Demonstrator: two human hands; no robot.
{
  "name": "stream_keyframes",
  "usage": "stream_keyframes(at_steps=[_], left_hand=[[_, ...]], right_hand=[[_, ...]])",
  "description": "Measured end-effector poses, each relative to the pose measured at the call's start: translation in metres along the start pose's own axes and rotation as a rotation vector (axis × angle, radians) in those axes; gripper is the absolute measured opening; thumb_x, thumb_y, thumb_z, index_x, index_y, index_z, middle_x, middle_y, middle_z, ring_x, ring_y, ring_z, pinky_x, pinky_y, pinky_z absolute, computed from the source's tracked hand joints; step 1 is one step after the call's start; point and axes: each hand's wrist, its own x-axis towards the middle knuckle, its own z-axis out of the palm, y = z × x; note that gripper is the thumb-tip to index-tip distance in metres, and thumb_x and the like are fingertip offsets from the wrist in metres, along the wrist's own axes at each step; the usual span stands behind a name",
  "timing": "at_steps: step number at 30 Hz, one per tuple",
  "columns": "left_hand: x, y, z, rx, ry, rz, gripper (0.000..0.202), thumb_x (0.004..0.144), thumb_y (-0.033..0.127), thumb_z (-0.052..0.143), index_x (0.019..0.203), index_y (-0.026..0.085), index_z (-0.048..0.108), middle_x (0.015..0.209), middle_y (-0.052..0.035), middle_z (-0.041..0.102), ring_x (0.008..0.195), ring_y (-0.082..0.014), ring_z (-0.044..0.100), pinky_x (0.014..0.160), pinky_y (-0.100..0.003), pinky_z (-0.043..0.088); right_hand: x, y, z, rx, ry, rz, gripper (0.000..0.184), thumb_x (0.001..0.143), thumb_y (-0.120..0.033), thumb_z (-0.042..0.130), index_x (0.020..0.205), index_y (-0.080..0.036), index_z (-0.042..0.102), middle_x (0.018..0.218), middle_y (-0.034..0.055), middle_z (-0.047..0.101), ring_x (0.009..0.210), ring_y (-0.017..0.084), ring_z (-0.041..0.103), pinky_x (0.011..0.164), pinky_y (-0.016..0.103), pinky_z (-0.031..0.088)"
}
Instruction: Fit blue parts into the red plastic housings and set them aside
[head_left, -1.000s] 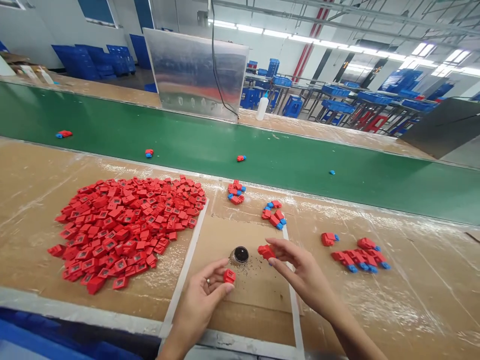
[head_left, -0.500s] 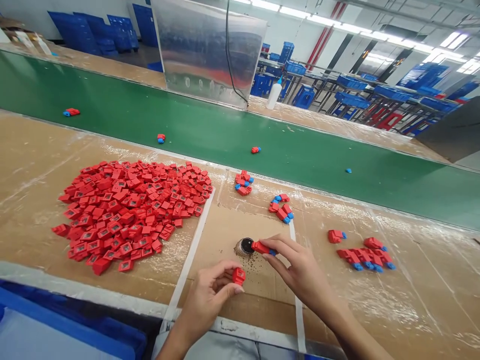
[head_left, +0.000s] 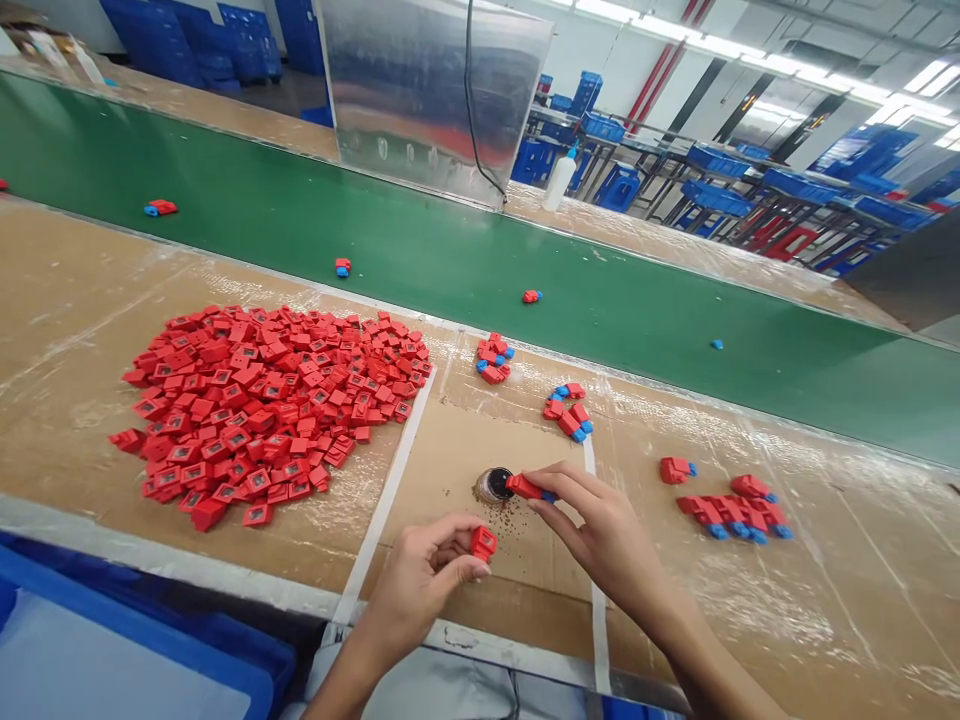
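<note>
Between thumb and fingers, my left hand (head_left: 427,580) grips a small hollow red plastic block (head_left: 484,543), held just above the board. My right hand (head_left: 589,515) pinches a red-and-blue plastic piece (head_left: 529,487), its blue end towards my fingers. That piece's red end is at the rim of a small round jar (head_left: 493,485) with a dark inside; whether it touches the jar I cannot tell. Tiny brown grains (head_left: 510,520) lie scattered round the jar on the cardboard (head_left: 442,450).
A large heap of red blocks (head_left: 277,400) lies to the left. Joined red-and-blue pieces (head_left: 739,515) rest at the right, with smaller clusters (head_left: 495,358) beyond the jar. A green conveyor belt (head_left: 420,235) with scattered pieces crosses behind; a blue crate (head_left: 135,640) stands at the lower left.
The pieces on the belt appear further right, though the whole view has also shifted slightly. Both hands keep their grips, and the right-hand piece stays at the jar's rim.
</note>
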Motion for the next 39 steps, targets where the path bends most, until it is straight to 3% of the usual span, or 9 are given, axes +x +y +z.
stream_keyframes(at_steps=[6,12,18,26,31,39], left_hand=[[0.0,-0.004,0.0,-0.072,-0.017,-0.018,0.032,0.081,0.027,0.07,0.111,0.016,0.068,0.082,-0.0029,0.069,0.075,-0.0146,0.061,0.071,-0.024,0.051],[-0.001,0.0,0.0,-0.113,-0.033,-0.019,0.027,0.082,0.021,0.067,0.108,0.016,0.068,0.084,-0.0032,0.069,0.077,-0.0151,0.062,0.073,-0.025,0.05],[0.0,0.003,0.0,-0.118,-0.07,-0.008,0.03,0.084,0.019,0.064,0.114,0.017,0.066,0.084,-0.0038,0.07,0.078,-0.0158,0.062,0.075,-0.026,0.05],[-0.002,0.002,0.0,-0.124,-0.086,0.0,0.027,0.086,0.023,0.063,0.112,0.016,0.067,0.081,-0.0026,0.066,0.074,-0.0139,0.059,0.07,-0.024,0.049],[-0.002,0.001,0.0,-0.024,-0.097,0.002,0.025,0.086,0.025,0.061,0.108,0.014,0.067,0.07,0.0003,0.058,0.063,-0.012,0.053,0.06,-0.022,0.045],[-0.003,0.007,-0.006,0.199,-0.131,0.001,0.019,0.09,0.026,0.055,0.1,0.017,0.068,0.069,0.0005,0.056,0.062,-0.0127,0.051,0.057,-0.02,0.042]], right_hand=[[0.002,0.0,-0.003,-0.018,0.008,-0.01,0.016,0.098,-0.021,0.054,0.113,-0.021,0.061,0.104,0.0061,0.066,0.093,0.019,0.063,0.078,0.028,0.05],[0.0,-0.016,-0.005,0.099,0.034,0.023,0.016,0.096,-0.025,0.058,0.111,-0.022,0.062,0.101,0.006,0.068,0.09,0.019,0.064,0.077,0.029,0.053],[-0.013,-0.03,0.006,0.213,-0.037,0.057,0.019,0.095,-0.021,0.058,0.114,-0.023,0.063,0.101,0.0057,0.067,0.089,0.018,0.064,0.078,0.027,0.052],[-0.021,-0.029,0.017,0.259,-0.062,0.07,0.018,0.095,-0.018,0.058,0.112,-0.023,0.062,0.097,0.0044,0.064,0.086,0.016,0.062,0.075,0.024,0.051],[-0.025,-0.03,0.024,0.231,-0.092,0.056,0.016,0.098,-0.019,0.053,0.108,-0.022,0.064,0.096,0.0065,0.062,0.085,0.018,0.062,0.074,0.027,0.051],[-0.03,-0.036,0.035,0.157,-0.092,0.027,0.02,0.099,-0.017,0.043,0.105,-0.02,0.063,0.089,0.0068,0.056,0.077,0.018,0.056,0.067,0.028,0.048]])
